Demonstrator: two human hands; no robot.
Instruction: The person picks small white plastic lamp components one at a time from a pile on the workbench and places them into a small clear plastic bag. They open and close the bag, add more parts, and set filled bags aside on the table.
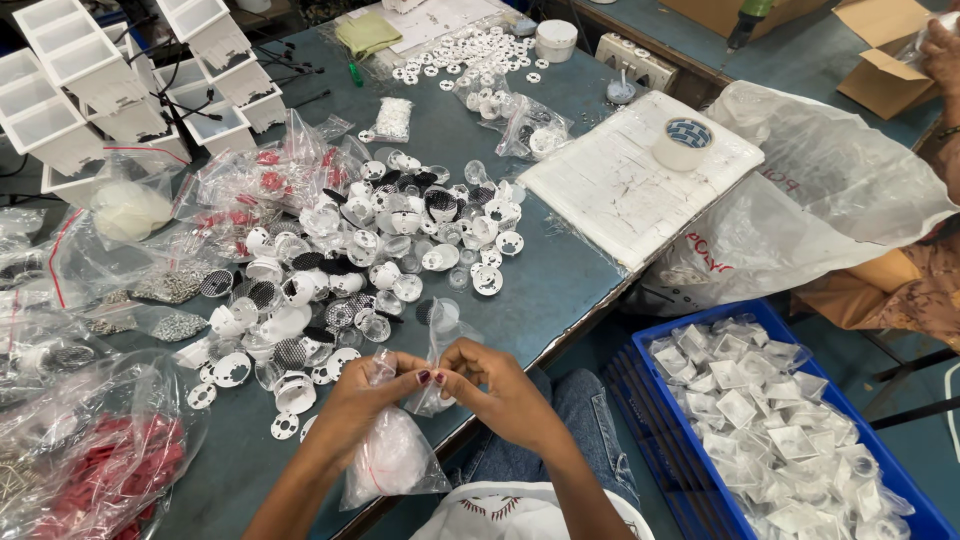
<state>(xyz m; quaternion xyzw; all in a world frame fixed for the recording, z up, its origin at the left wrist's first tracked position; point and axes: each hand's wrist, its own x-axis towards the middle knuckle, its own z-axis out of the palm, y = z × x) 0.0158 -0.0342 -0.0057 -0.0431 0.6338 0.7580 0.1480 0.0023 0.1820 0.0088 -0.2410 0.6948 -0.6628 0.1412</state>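
Observation:
My left hand (362, 398) and my right hand (497, 392) meet at the near edge of the table, fingertips together. Between them they pinch a small clear plastic bag (437, 345) that stands up from the fingers. Under my left hand hangs a larger clear bag (392, 462) with white pieces inside. Just beyond my hands lies a heap of small white round plastic parts and black mesh discs (365, 260).
The blue-grey table (560, 270) carries clear bags of red parts (110, 465), white open boxes (90, 80), a white foam slab (625, 180) with a tape roll (685, 142). A blue crate (700, 500) of bagged white parts stands at right. Another person's arm (940, 60) is far right.

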